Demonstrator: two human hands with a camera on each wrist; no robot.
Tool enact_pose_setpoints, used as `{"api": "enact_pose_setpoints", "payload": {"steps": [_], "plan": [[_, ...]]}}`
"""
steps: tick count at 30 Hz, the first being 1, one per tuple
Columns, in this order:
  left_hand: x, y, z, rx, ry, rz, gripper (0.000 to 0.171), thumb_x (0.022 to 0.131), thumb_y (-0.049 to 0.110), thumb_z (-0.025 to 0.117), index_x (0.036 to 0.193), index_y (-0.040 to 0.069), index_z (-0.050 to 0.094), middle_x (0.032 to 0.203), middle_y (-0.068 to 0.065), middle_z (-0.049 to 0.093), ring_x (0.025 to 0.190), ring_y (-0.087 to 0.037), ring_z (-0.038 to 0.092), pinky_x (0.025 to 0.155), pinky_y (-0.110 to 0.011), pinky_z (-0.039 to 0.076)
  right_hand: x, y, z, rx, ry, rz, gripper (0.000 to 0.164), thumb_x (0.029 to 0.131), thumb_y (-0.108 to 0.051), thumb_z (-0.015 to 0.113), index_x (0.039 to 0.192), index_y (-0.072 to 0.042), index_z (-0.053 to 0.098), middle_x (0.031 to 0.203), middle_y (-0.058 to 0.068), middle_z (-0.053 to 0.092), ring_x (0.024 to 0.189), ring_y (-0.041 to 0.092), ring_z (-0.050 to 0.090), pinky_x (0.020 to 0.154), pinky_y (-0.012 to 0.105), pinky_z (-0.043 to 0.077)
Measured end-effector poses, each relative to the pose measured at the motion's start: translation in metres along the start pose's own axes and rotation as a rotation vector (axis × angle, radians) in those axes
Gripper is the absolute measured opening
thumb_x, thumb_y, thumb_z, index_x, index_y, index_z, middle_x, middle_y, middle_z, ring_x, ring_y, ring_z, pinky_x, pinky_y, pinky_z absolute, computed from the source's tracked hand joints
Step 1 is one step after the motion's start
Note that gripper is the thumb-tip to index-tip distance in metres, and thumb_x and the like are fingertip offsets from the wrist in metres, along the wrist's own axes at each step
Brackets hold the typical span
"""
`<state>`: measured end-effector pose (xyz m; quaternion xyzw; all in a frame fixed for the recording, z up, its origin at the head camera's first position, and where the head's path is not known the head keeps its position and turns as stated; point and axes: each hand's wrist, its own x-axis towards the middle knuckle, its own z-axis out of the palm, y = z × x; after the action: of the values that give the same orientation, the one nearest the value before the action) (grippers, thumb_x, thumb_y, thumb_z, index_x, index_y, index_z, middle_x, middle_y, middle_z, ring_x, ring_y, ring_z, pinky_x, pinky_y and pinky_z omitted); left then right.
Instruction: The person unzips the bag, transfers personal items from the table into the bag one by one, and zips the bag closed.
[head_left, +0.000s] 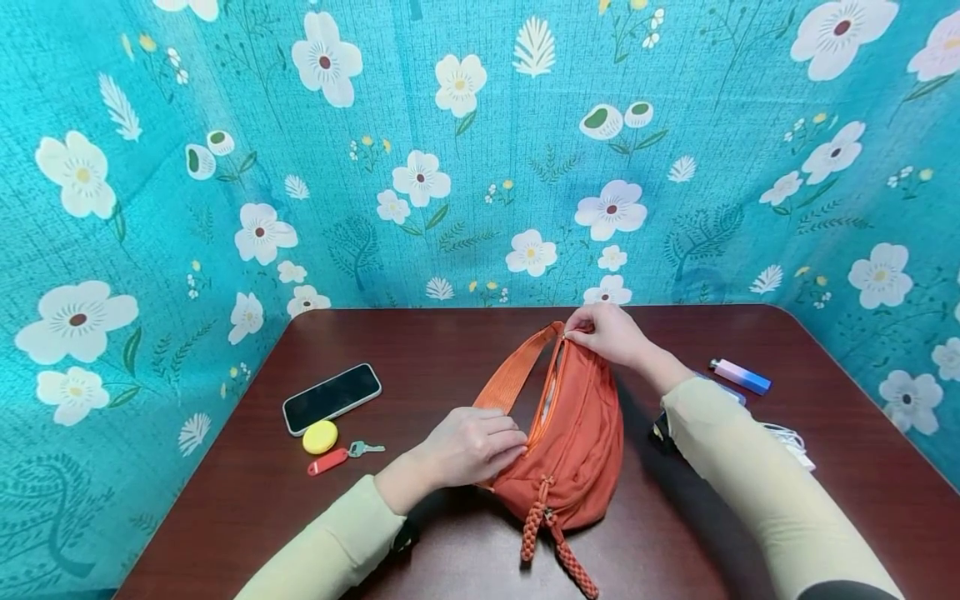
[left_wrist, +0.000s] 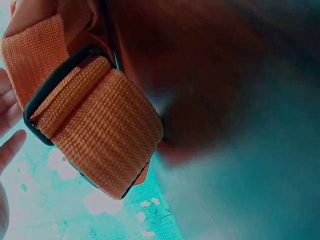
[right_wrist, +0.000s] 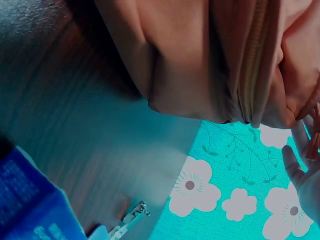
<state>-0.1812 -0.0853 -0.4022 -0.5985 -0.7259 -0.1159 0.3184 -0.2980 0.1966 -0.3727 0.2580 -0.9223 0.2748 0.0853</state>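
A rust-orange waist bag point(head_left: 581, 433) stands tilted on the dark table, its long top zipper parted and something pale showing inside. My left hand point(head_left: 476, 446) grips the lower end of the opening, fingers over its edge. At the upper end, my right hand point(head_left: 611, 333) pinches the bag by the zipper's end; whether it holds the pull itself is hidden. Two braided zipper cords point(head_left: 534, 521) hang at the front. The webbing strap point(head_left: 513, 375) loops behind, and the left wrist view shows its dark buckle point(left_wrist: 37, 107). Another zipper point(right_wrist: 255, 65) appears in the right wrist view.
Left of the bag lie a phone point(head_left: 332, 398), a yellow round object point(head_left: 320, 437) and a key point(head_left: 366, 448) with a red tag point(head_left: 327, 462). To the right are a pink-blue lighter point(head_left: 741, 377), a white cable point(head_left: 783, 435) and a blue packet point(right_wrist: 37, 200). A floral curtain point(head_left: 480, 167) hangs behind.
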Motion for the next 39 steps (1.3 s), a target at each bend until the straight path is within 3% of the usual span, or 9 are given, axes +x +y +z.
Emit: {"api": "enact_pose_setpoints", "payload": {"steps": [9, 16, 28, 34, 39], "plan": [[-0.001, -0.002, 0.002, -0.039, -0.032, -0.029, 0.005, 0.085, 0.017, 0.074, 0.090, 0.016, 0.073, 0.079, 0.007, 0.063, 0.072, -0.005, 0.059, 0.067, -0.017, 0.049, 0.000, -0.002, 0.003, -0.014, 0.055, 0.045, 0.007, 0.091, -0.018, 0.069, 0.091, -0.013, 0.073, 0.090, 0.002, 0.070, 0.083, 0.021, 0.064, 0.078, 0.045, 0.049], [-0.004, -0.003, 0.002, -0.156, -0.028, -0.137, 0.006, 0.083, 0.016, 0.076, 0.087, 0.017, 0.072, 0.076, 0.008, 0.061, 0.066, -0.002, 0.054, 0.060, -0.014, 0.043, 0.001, -0.011, -0.001, 0.005, 0.099, 0.049, 0.007, 0.091, -0.015, 0.069, 0.094, -0.010, 0.073, 0.093, 0.006, 0.070, 0.083, 0.023, 0.066, 0.077, 0.045, 0.050], [-0.007, -0.003, 0.005, -0.294, -0.048, -0.247, 0.005, 0.084, 0.018, 0.077, 0.086, 0.019, 0.073, 0.074, 0.011, 0.060, 0.060, -0.005, 0.052, 0.057, -0.012, 0.037, 0.006, -0.012, 0.000, 0.046, 0.098, 0.016, 0.009, 0.093, -0.014, 0.067, 0.097, -0.008, 0.072, 0.094, 0.006, 0.070, 0.084, 0.024, 0.065, 0.077, 0.045, 0.052], [-0.005, -0.014, 0.009, -0.304, -0.092, -0.325, 0.011, 0.088, 0.030, 0.072, 0.088, 0.019, 0.074, 0.074, 0.011, 0.060, 0.060, -0.002, 0.050, 0.057, -0.014, 0.038, 0.006, -0.007, 0.001, 0.045, 0.101, 0.012, 0.008, 0.093, -0.015, 0.068, 0.097, -0.010, 0.072, 0.095, 0.005, 0.070, 0.084, 0.022, 0.066, 0.077, 0.043, 0.052], [0.006, -0.032, 0.015, -0.314, -0.138, -0.433, 0.017, 0.091, 0.033, 0.067, 0.093, 0.018, 0.076, 0.085, 0.011, 0.068, 0.065, -0.001, 0.057, 0.062, -0.018, 0.045, 0.007, -0.008, 0.004, 0.047, 0.115, 0.006, 0.008, 0.092, -0.015, 0.068, 0.096, -0.010, 0.073, 0.094, 0.005, 0.070, 0.083, 0.023, 0.066, 0.076, 0.044, 0.052]]}}
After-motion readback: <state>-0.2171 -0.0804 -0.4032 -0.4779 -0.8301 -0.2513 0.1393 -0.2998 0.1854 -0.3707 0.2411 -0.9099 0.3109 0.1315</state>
